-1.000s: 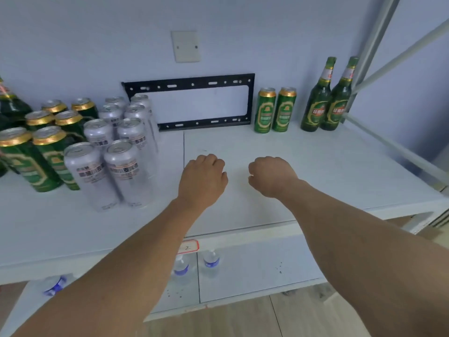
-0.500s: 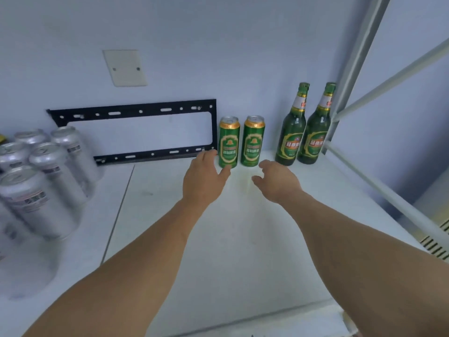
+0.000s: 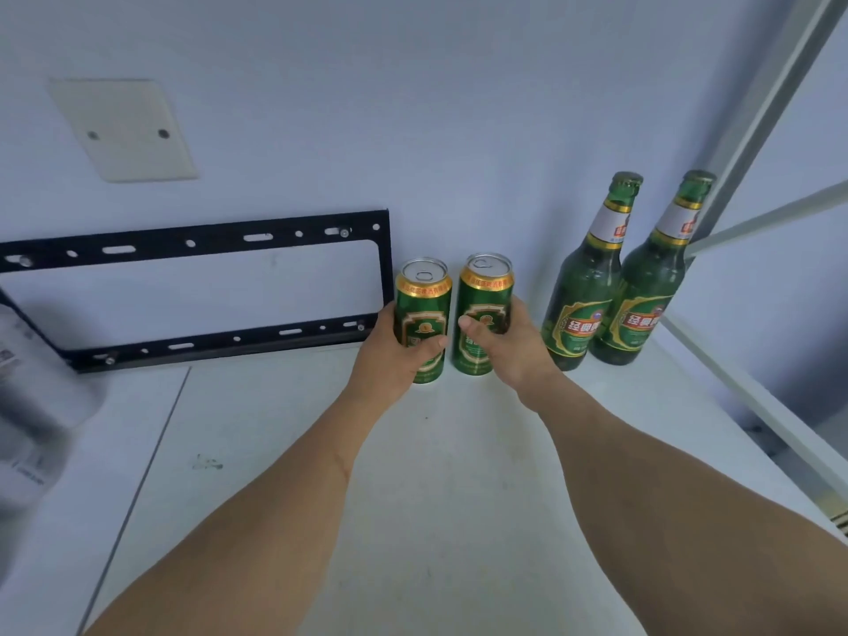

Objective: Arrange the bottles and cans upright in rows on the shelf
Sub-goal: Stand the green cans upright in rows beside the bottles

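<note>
At the far left stands a blurred silver can (image 3: 27, 397), its print too smeared to read. Behind the white shelf (image 3: 257, 452), a black bracket (image 3: 197, 241) leans on the wall under a blank plate (image 3: 124, 130). My left hand (image 3: 394, 355) wraps the left can (image 3: 423, 314), thumb across its green front; the gold band carries small red writing I cannot make out. My right hand (image 3: 509, 346) grips the right can (image 3: 484, 309) just beside it, thumb on the label. Both cans stand upright near the wall. Right of them, two green bottles (image 3: 615, 296) touch, with red Chinese characters on their labels.
</note>
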